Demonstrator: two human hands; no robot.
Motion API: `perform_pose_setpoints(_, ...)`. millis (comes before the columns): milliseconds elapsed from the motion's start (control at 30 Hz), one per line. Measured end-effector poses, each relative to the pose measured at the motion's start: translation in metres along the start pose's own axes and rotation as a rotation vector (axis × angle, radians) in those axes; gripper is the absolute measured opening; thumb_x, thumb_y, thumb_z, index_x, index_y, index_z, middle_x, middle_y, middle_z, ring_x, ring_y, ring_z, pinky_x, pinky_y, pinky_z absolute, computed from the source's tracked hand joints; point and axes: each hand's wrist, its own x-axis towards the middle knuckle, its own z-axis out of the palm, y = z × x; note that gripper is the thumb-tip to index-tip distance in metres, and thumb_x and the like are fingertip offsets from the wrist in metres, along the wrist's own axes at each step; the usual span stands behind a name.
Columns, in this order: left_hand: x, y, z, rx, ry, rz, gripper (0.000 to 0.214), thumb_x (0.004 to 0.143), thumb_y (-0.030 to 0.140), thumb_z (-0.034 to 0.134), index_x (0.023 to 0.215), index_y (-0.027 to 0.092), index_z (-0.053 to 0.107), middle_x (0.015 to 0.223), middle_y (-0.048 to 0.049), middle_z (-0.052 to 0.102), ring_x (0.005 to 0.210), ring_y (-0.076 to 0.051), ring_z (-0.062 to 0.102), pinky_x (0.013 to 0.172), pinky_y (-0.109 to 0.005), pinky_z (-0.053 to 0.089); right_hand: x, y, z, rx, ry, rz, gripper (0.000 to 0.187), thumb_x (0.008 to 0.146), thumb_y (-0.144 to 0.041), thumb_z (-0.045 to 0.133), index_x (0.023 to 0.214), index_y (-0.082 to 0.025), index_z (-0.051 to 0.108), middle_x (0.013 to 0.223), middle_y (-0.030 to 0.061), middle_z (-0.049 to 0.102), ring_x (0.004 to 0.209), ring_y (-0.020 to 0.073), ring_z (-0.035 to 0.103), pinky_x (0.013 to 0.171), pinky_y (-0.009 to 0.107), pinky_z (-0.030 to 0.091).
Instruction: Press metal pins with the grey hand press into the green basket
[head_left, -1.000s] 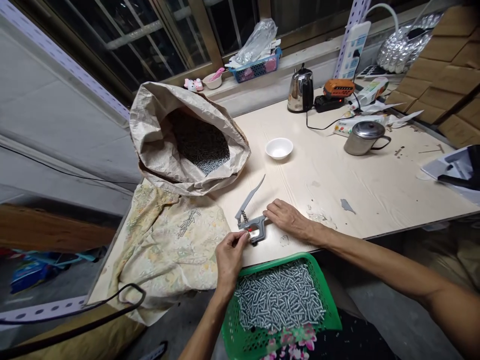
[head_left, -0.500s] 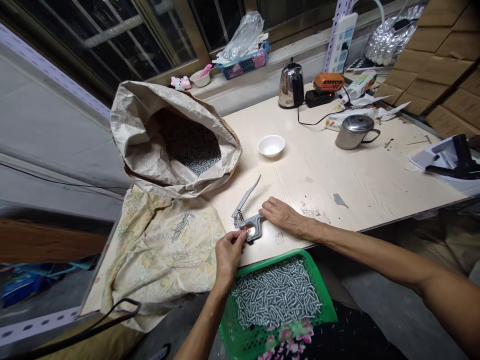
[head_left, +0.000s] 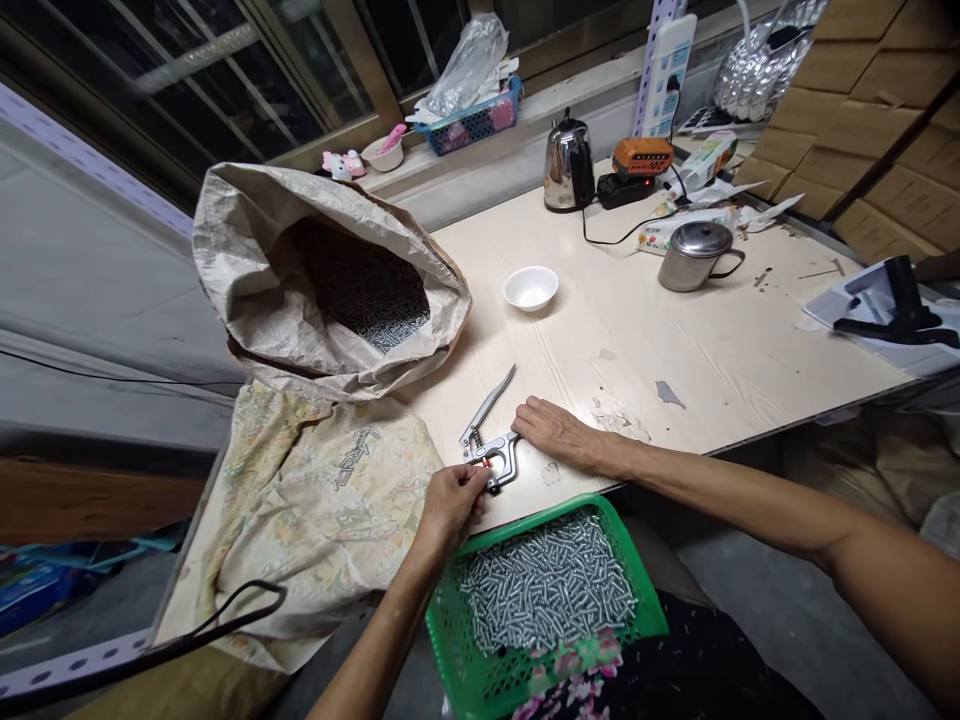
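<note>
At upper left, a sack (head_left: 240,290) slumps open above a patterned cloth (head_left: 367,530). Near centre, your left hand (head_left: 448,498) has thumb and fingertips pressed together at the grey hand tool (head_left: 502,445); you cannot tell what lies between. Small metal pieces (head_left: 547,585) fill the green basket (head_left: 636,570) at bottom centre. Rightward, your right hand (head_left: 559,432) curls over the tool's handle end.
</note>
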Motion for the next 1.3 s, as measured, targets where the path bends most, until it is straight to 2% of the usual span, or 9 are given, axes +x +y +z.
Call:
perform_pose_setpoints(233, -0.007, 0.007, 0.000, -0.066, -0.039, -0.103, 0.048, 0.052, 0.056, 0.078, 0.062, 0.016, 0.053, 0.041, 0.0049, 0.051, 0.033, -0.006, 0.040, 0.035, -0.017, 0.024, 0.001, -0.001, -0.007, 0.038, -0.061, 0.014, 0.020, 0.095, -0.007, 0.038, 0.089, -0.016, 0.054, 0.091, 0.0070, 0.056, 0.088, 0.0201, 0.042, 0.076, 0.033, 0.038)
perform_pose_setpoints(333, -0.006, 0.006, 0.000, -0.087, -0.040, -0.107, 0.048, 0.052, 0.056, 0.078, 0.064, 0.016, 0.054, 0.040, 0.0054, 0.051, 0.032, -0.006, 0.040, 0.035, -0.016, 0.025, 0.002, 0.007, -0.016, 0.107, -0.077, 0.042, 0.008, 0.093, -0.022, 0.052, 0.096, -0.016, 0.057, 0.106, 0.0096, 0.058, 0.098, 0.0220, 0.046, 0.083, 0.036, 0.040)
perform_pose_setpoints(467, -0.006, 0.005, 0.001, -0.111, -0.041, -0.115, 0.048, 0.050, 0.055, 0.079, 0.063, 0.017, 0.054, 0.039, 0.0055, 0.051, 0.032, -0.006, 0.040, 0.034, -0.017, 0.026, 0.013, 0.032, -0.028, 0.168, -0.094, 0.017, 0.078, 0.074, -0.054, 0.072, 0.134, -0.013, 0.043, 0.147, 0.0196, 0.033, 0.134, 0.0348, 0.027, 0.105, 0.049, 0.030)
perform_pose_setpoints(567, -0.006, 0.005, 0.002, -0.106, -0.044, -0.129, 0.048, 0.049, 0.055, 0.080, 0.060, 0.017, 0.052, 0.037, 0.0055, 0.049, 0.031, -0.006, 0.039, 0.033, -0.017, 0.024, 0.029, 0.052, -0.032, 0.129, -0.250, -0.014, 0.100, 0.066, -0.063, 0.074, 0.143, -0.013, 0.035, 0.149, 0.0209, 0.031, 0.139, 0.0410, 0.018, 0.107, 0.056, 0.025)
perform_pose_setpoints(767, -0.005, 0.007, 0.003, -0.102, -0.049, -0.157, 0.047, 0.049, 0.053, 0.080, 0.054, 0.018, 0.049, 0.034, 0.0050, 0.047, 0.029, -0.005, 0.037, 0.032, -0.018, 0.022, 0.045, 0.062, -0.029, 0.047, -0.344, -0.032, 0.088, 0.061, -0.061, 0.077, 0.131, -0.017, 0.046, 0.129, 0.0162, 0.050, 0.116, 0.0365, 0.043, 0.094, 0.054, 0.039)
perform_pose_setpoints(967, -0.005, 0.014, 0.004, -0.074, -0.033, -0.188, 0.045, 0.051, 0.051, 0.080, 0.054, 0.019, 0.049, 0.034, 0.0056, 0.046, 0.030, -0.006, 0.036, 0.034, -0.019, 0.023, 0.040, 0.064, -0.026, 0.036, -0.277, -0.051, 0.070, 0.065, -0.058, 0.076, 0.118, -0.019, 0.053, 0.117, 0.0125, 0.054, 0.101, 0.0306, 0.045, 0.079, 0.043, 0.042)
perform_pose_setpoints(1067, -0.008, 0.013, 0.001, 0.056, -0.036, -0.180, 0.041, 0.064, 0.052, 0.071, 0.055, 0.019, 0.049, 0.037, 0.0051, 0.046, 0.032, -0.008, 0.038, 0.037, -0.021, 0.027, 0.039, 0.062, -0.034, 0.045, -0.311, -0.037, 0.062, 0.067, -0.055, 0.076, 0.113, -0.019, 0.056, 0.114, 0.0124, 0.054, 0.099, 0.0294, 0.044, 0.072, 0.038, 0.041)
perform_pose_setpoints(1200, -0.015, 0.012, 0.001, 0.513, 0.218, 0.165, 0.033, 0.083, 0.044, 0.055, 0.066, 0.017, 0.060, 0.060, -0.0032, 0.059, 0.054, -0.016, 0.056, 0.052, -0.028, 0.042, 0.039, 0.053, -0.046, 0.029, -0.368, 0.013, 0.052, 0.070, -0.049, 0.077, 0.107, -0.017, 0.059, 0.109, 0.0128, 0.056, 0.098, 0.0290, 0.044, 0.069, 0.037, 0.039)
perform_pose_setpoints(1300, -0.012, 0.019, 0.012, 0.786, 0.349, 0.549, 0.026, 0.085, 0.037, 0.058, 0.098, 0.016, 0.066, 0.096, -0.0095, 0.066, 0.086, -0.024, 0.062, 0.075, -0.035, 0.049, 0.037, 0.046, -0.047, 0.025, -0.368, 0.025, 0.043, 0.074, -0.047, 0.074, 0.102, -0.016, 0.061, 0.106, 0.0121, 0.057, 0.097, 0.0279, 0.045, 0.069, 0.036, 0.038)
